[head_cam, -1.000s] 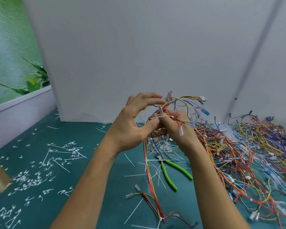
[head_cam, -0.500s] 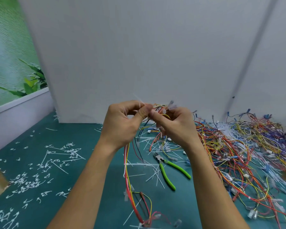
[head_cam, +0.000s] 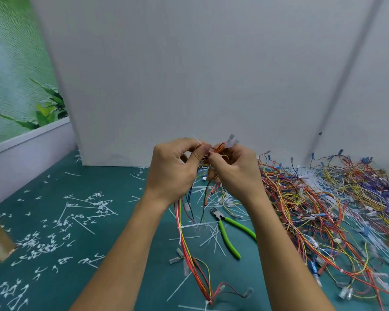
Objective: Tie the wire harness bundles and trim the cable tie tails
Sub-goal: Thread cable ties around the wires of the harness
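Observation:
Both hands are raised above the green table, close together. My left hand [head_cam: 173,170] pinches a thin white cable tie [head_cam: 197,141] between thumb and forefinger, its tail sticking up left. My right hand [head_cam: 235,173] grips the top of a red, yellow and orange wire harness [head_cam: 189,248], with clear connectors poking out above its fingers. The harness hangs down to the table between my forearms, with a white tie around it lower down. Green-handled cutters [head_cam: 230,232] lie on the table under my right wrist.
A large tangled pile of coloured wire harnesses [head_cam: 328,209] covers the table's right side. Loose white cable ties [head_cam: 213,237] lie by the cutters. Cut tie tails [head_cam: 47,239] litter the left. A grey partition [head_cam: 189,75] stands close behind. Wooden posts stand at both edges.
My left hand went from spread fingers to a pinch on the tie beside my right hand. The hanging harness has swung left and then back a little. The view tilted slightly upward.

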